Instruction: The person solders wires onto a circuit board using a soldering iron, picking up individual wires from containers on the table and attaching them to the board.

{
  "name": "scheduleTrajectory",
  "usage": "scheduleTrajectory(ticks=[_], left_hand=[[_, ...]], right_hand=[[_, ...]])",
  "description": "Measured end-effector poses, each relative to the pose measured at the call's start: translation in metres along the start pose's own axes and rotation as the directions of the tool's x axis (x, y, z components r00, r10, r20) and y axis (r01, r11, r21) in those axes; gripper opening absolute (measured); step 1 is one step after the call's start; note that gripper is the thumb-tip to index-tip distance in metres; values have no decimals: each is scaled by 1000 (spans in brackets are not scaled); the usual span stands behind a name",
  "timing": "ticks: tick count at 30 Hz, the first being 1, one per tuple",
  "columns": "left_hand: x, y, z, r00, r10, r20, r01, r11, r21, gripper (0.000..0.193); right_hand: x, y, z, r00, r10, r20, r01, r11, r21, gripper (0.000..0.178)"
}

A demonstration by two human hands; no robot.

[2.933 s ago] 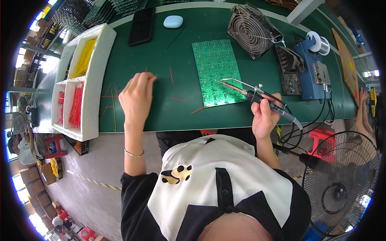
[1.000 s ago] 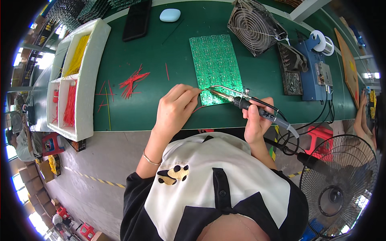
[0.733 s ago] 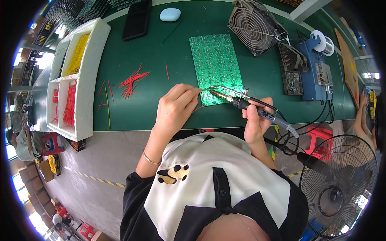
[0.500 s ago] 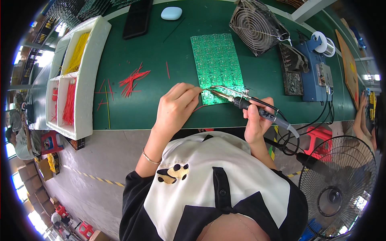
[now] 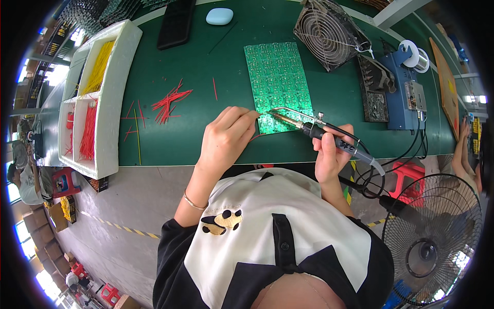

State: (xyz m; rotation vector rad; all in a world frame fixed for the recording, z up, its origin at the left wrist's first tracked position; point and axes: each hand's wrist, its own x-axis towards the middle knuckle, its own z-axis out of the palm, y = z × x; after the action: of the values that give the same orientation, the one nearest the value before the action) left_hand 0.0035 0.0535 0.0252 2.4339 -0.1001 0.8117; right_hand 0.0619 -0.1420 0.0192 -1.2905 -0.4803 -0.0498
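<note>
A green circuit board panel (image 5: 280,77) lies on the green work mat, its lower part between my hands. My left hand (image 5: 226,136) is closed in a pinch at the board's lower left edge. A red wire (image 5: 256,137) comes out below its fingers; its other end is hidden. In my right hand (image 5: 332,157) is a soldering iron (image 5: 319,133) with a curved metal solder feed tube (image 5: 293,113) fixed along it. The iron's tip and the tube's end meet over the board, close to my left fingertips.
Loose red wires (image 5: 170,102) lie left of the board. A white foam box (image 5: 110,129) holds yellow and red wires. Behind stand a fan with a wire guard (image 5: 329,36) and a blue solder feeder (image 5: 404,98) with a spool (image 5: 417,56). A phone (image 5: 176,26) lies at the back.
My right hand and the soldering iron have shifted slightly right, and the tip has drawn back a little. My left hand keeps its place at the board's edge.
</note>
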Motion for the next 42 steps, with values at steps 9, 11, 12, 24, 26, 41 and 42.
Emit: scheduleTrajectory(ticks=[9, 11, 12, 24, 26, 41, 42], left_hand=[[-1, -2, 0, 1000, -2, -21, 2, 1000, -1, 15], [1, 1, -2, 999, 1, -36, -2, 1000, -8, 16], [4, 7, -5, 995, -97, -37, 95, 994, -55, 15], [28, -36, -26, 927, -375, 9, 326, 818, 473, 13], [29, -40, -26, 929, -368, 42, 296, 806, 512, 11], [27, -23, -9, 989, -114, 92, 127, 980, -151, 12], [26, -22, -8, 989, -116, 92, 129, 980, -152, 12]], right_hand=[[0, 3, 1, 1000, -18, -5, 18, 999, 29, 11], [1, 3, 2, 994, -43, -101, 50, 997, 65, 12], [2, 4, 1, 990, -36, -136, 49, 994, 93, 12], [38, -2, 5, 990, 10, -141, -3, 999, 50, 10], [37, 6, 9, 993, 9, -119, -1, 998, 66, 11], [19, 7, 20, 995, 33, -93, -33, 999, 4, 15], [18, 7, 20, 995, 46, -91, -46, 999, 4, 15]])
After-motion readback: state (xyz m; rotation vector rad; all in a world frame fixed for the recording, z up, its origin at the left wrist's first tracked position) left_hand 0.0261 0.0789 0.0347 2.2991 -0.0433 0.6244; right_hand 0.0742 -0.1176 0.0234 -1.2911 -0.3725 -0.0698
